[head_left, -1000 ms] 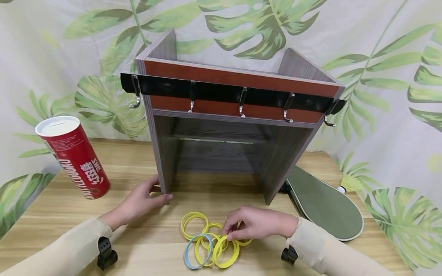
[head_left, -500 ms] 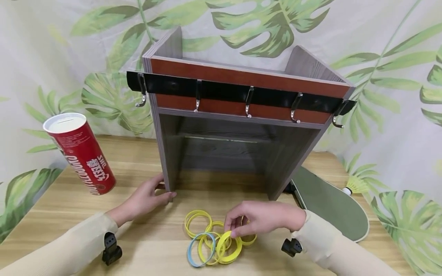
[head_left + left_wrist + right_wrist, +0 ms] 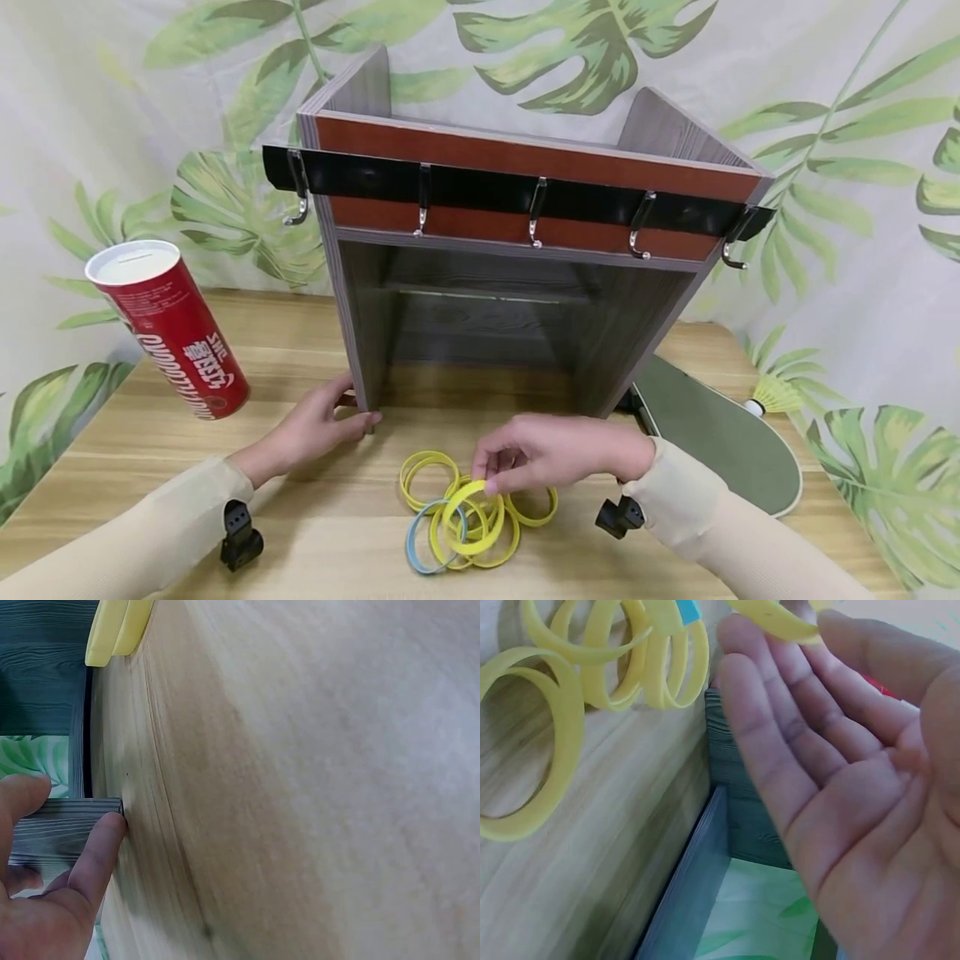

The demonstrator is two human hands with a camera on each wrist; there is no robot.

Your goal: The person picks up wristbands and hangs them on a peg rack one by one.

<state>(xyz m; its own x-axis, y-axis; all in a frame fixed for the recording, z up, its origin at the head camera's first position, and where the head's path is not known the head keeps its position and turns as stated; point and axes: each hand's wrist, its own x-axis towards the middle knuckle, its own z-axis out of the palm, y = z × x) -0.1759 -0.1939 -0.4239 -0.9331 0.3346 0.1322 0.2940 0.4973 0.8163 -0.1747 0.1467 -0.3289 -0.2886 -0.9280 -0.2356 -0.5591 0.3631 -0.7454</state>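
Note:
My right hand (image 3: 558, 450) pinches a thin yellow ring (image 3: 447, 523) between thumb and fingertips, holding it tilted just over the pile. In the right wrist view part of this held ring (image 3: 776, 621) shows at the thumb tip. Below lie several more yellow rings (image 3: 553, 510) and one blue ring (image 3: 411, 546), overlapping on the table. At the left, my left hand (image 3: 315, 425) grips the bottom of the left side panel (image 3: 56, 832) of a grey wooden stand (image 3: 345, 308). Across the stand's red-brown front runs a black rail (image 3: 480, 187) with several metal hooks (image 3: 535, 225).
A red can (image 3: 180, 333) with a white lid stands on the wooden table (image 3: 300, 533) at the left. Right of the stand lie a green paddle-shaped case (image 3: 720, 442) and a yellow shuttlecock (image 3: 776, 396). A leaf-patterned cloth (image 3: 840, 292) hangs behind.
My right hand has lifted the yellow ring a little and shifted slightly left and away from me. The left hand keeps its grip on the panel. The head view has shifted slightly.

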